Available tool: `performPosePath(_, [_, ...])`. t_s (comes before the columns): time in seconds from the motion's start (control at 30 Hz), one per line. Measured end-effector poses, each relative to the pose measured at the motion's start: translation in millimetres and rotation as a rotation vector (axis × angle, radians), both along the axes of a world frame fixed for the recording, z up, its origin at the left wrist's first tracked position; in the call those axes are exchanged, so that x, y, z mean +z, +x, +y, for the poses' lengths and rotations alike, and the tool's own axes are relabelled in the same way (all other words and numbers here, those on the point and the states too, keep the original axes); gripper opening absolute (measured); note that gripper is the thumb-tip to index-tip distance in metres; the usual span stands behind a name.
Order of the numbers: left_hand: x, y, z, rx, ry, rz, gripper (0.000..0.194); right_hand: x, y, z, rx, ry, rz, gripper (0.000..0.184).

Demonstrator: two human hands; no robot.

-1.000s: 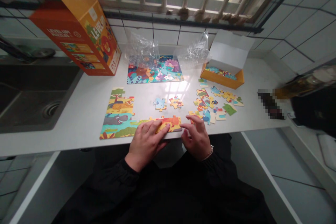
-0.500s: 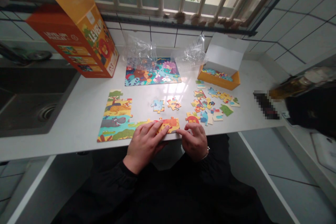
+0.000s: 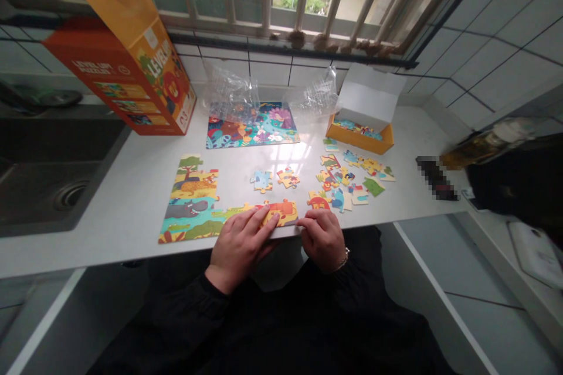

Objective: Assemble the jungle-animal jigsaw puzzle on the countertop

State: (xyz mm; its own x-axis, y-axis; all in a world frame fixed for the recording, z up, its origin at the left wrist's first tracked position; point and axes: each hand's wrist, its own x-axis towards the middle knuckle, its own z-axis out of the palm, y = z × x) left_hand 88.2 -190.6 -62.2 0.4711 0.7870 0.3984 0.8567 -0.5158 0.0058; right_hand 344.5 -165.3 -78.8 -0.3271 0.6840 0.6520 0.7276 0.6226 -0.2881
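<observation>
1. Have white tabletop (image 3: 136, 202) under barred window (image 3: 266, 0); dark sink (image 3: 39, 155) at left, tiled wall (image 3: 272, 73) behind.
2. See part-built puzzle (image 3: 189, 211) along front edge; loose pieces (image 3: 373, 186) right, near open box (image 3: 360, 140).
3. Rest left hand (image 3: 240, 240) spread over puzzle's bottom row; curl right hand (image 3: 323, 237) at row's right end, apart from left; can't tell whether pinching.

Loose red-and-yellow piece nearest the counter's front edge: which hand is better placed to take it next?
Probably the right hand: it is just in front of the red-and-yellow piece. The left hand is farther off and rests on the joined strip.
</observation>
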Motion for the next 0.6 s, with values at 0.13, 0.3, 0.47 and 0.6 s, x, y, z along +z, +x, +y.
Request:
performPosePath(0.13, [-0.6, -0.8, -0.2, -0.001, 0.006, -0.001, 0.056, 10.5, 6.8, 11.4, -0.098, -0.032, 0.088, 0.026])
performPosePath(0.3, [-1.9, -1.6, -0.8, -0.003, -0.003, -0.007, 0.057, 27.2, 33.4, 56.7, -0.387, -0.147, -0.007, 0.028])
performPosePath(0.47, [-3.2, -1.2, -0.5, -0.007, 0.012, -0.029, 0.054, 35.5, 50.2, 97.3, -0.461, -0.394, -0.196, 0.039])
performPosePath(0.6, [-3.8, -1.4, -0.6, -0.01, 0.012, -0.023, 0.056, 41.9, 55.6, 115.3, -0.435, -0.476, -0.245, 0.044])
